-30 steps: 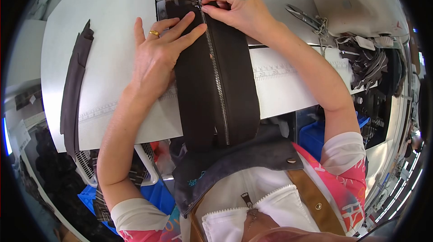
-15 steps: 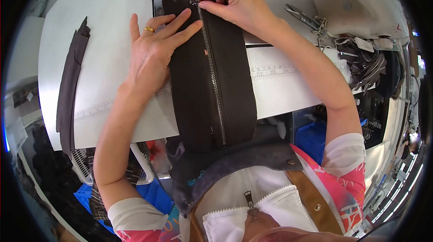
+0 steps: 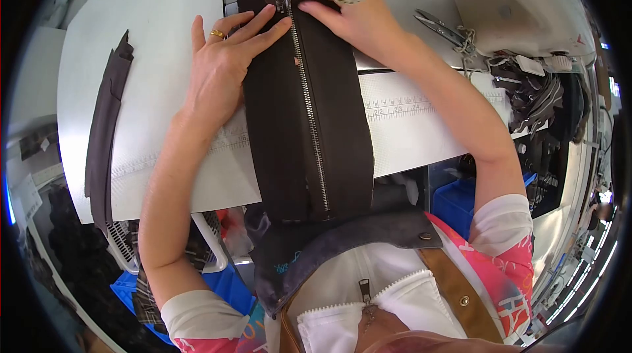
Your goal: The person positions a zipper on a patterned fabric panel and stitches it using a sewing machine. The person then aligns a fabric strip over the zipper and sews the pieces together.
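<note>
A dark brown fabric panel (image 3: 273, 123) lies lengthwise toward me, with a metal zipper (image 3: 309, 103) along its middle. The zipper's far end is beneath the sewing machine's presser foot (image 3: 284, 1). My left hand (image 3: 227, 60) lies flat on the panel's left side, fingers spread, two fingertips close to the zipper teeth by the foot. A ring is on one finger. To the right of the foot, my right hand (image 3: 362, 21) is closed at the fabric, thumb along its top. Its other fingers are partly hidden behind the machine head and the dial.
A folded dark strip (image 3: 108, 116) lies on the left of the white table (image 3: 164, 4). Thread snips (image 3: 438, 26) rest beside the machine body (image 3: 520, 14). At the right is a bundle of zippers (image 3: 533, 93). A printed ruler (image 3: 401, 106) crosses the tabletop. Blue bins (image 3: 454, 201) sit below.
The panel and zipper have moved slightly away from me, under the foot. My left hand has moved a little with them. My right hand's index finger has slipped further out of sight.
</note>
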